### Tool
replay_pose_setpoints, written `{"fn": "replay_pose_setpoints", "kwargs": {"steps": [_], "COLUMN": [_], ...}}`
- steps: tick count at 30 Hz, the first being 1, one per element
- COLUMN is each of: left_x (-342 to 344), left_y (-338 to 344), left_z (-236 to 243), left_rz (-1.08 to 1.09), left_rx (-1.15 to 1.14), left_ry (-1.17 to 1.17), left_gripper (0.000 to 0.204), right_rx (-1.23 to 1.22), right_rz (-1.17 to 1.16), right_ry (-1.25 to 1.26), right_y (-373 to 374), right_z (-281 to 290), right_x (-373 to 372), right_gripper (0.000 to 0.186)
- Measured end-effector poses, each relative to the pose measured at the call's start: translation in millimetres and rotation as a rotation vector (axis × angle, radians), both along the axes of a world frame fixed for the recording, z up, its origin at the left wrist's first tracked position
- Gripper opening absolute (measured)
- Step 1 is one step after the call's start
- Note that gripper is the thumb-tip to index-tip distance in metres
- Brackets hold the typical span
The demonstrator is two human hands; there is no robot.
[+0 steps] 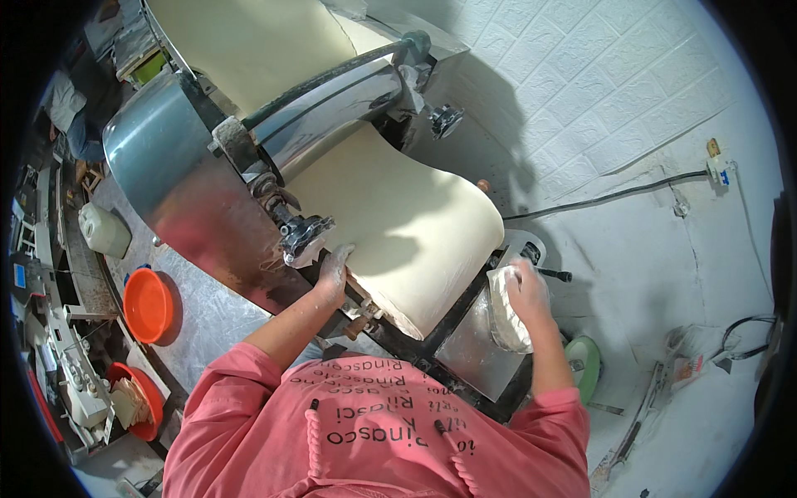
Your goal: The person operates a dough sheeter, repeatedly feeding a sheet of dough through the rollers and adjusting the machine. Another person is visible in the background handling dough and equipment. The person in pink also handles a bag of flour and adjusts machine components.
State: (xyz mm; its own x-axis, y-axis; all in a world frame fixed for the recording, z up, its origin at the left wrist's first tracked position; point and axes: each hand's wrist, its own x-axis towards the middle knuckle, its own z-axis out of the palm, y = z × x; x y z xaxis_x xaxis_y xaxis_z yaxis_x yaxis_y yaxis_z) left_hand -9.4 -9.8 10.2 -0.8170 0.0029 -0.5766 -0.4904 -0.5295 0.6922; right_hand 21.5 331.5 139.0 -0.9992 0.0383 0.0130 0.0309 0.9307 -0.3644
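Dough sheet: The wide, pale sheet (398, 216) lies between your two hands, right of your left fingers, curving out of the machine and folding downward at its near end.
Sheet condition: Its face is smooth; the edge nearest your left fingers is slightly ragged.
Left hand: Your left hand (334, 274) is at the sheet's left edge, fingers extended and close together; whether they pinch the dough, I cannot tell.
Right hand: Your right hand (529, 295) is closed on a pale floured piece (505, 315), well apart from the left; its material is unclear.
Progress: In my judgement the sheet is already rolled flat and wide. More pale sheeting (257, 46) lies far beyond your left fingertips, above the roller (332, 108), so rolling appears unfinished. Whether both stretches are one length, I cannot tell.
Control knob: A black knob (305, 236) sits just beyond your left fingers; a second knob (446, 120) stands well beyond both hands.
Guard: The curved metal guard (174, 158) is left of your left fingers.
Metal plate: A floury plate (477, 357) lies below and left of your right fingers.
Surroundings: Two orange basins (148, 305) (149, 419) and a whitish jug (104, 230) are well left of your left hand.
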Motion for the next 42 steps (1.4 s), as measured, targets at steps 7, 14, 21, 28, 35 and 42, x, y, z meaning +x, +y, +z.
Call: {"fn": "replay_pose_setpoints", "kwargs": {"steps": [7,14,21,28,35,42], "left_x": [7.5,-6.2,-9.0,-3.0,1.8,7.3], "left_y": [2.5,-23.7,-5.4,1.2,5.8,1.6], "left_z": [51.5,-31.7,-48.2,-19.5,10.4,29.1], "left_rz": [-0.047,0.031,0.014,0.091,0.054,0.001], "left_rx": [0.001,0.13,0.236,0.115,-0.045,-0.058], "left_ry": [0.033,0.095,-0.082,-0.06,0.063,0.1], "left_gripper": [0.04,0.044,0.031,0.031,0.029,0.03], "right_rx": [0.012,-0.683,-0.29,0.027,0.192,-0.121], "right_rz": [0.322,-0.297,0.357,0.51,0.448,0.48], "right_ry": [-0.398,-0.621,0.453,0.321,0.375,0.18], "right_y": [44.9,26.6,-96.6,-136.2,-87.9,-86.8], "right_z": [-41.2,0.3,-0.1,-19.6,-15.1,33.6], "right_x": [45.9,27.1,-1.4,-5.3,-80.8,-61.8], "right_gripper": [0.023,0.009,0.031,0.061,0.051,0.016]}}
